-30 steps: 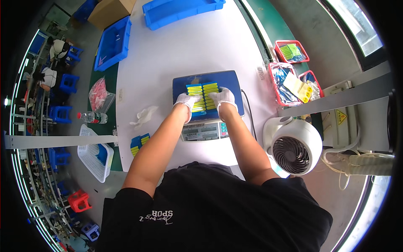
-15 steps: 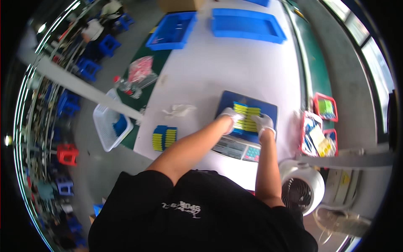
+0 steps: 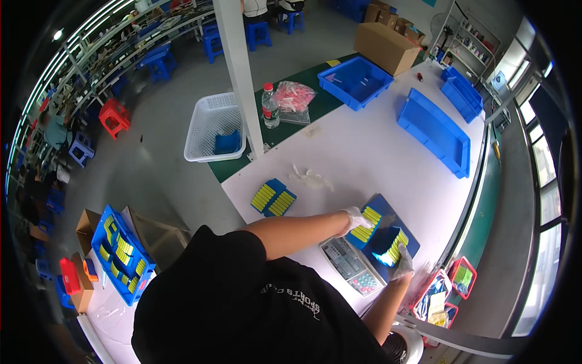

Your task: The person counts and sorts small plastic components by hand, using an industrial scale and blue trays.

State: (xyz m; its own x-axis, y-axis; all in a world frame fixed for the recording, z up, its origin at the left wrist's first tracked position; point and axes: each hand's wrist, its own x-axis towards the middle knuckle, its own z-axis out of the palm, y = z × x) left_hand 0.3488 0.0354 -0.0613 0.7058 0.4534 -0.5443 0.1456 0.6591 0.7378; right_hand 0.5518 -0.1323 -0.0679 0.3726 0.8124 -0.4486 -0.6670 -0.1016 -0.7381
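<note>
A digital scale with a blue platform and a grey keypad panel stands in front of me. My gloved left hand grips one blue pack with a row of yellow-green strips over the platform. In my gloved right hand is a second such pack, tilted up, with a shiny blue face showing. A gap separates the two packs. Left of the scale, two more blue-and-yellow packs lie side by side on the white table.
Crumpled white gloves lie beyond the packs. Blue trays and a cardboard box stand farther back. A white basket, bottle and metal post are at the left. A filled blue tray sits lower left; red baskets sit right.
My view has swung to the left, bringing the filled tray into sight. The packs, side by side on the scale before, have come apart, and the right one is now tilted in my right hand.
</note>
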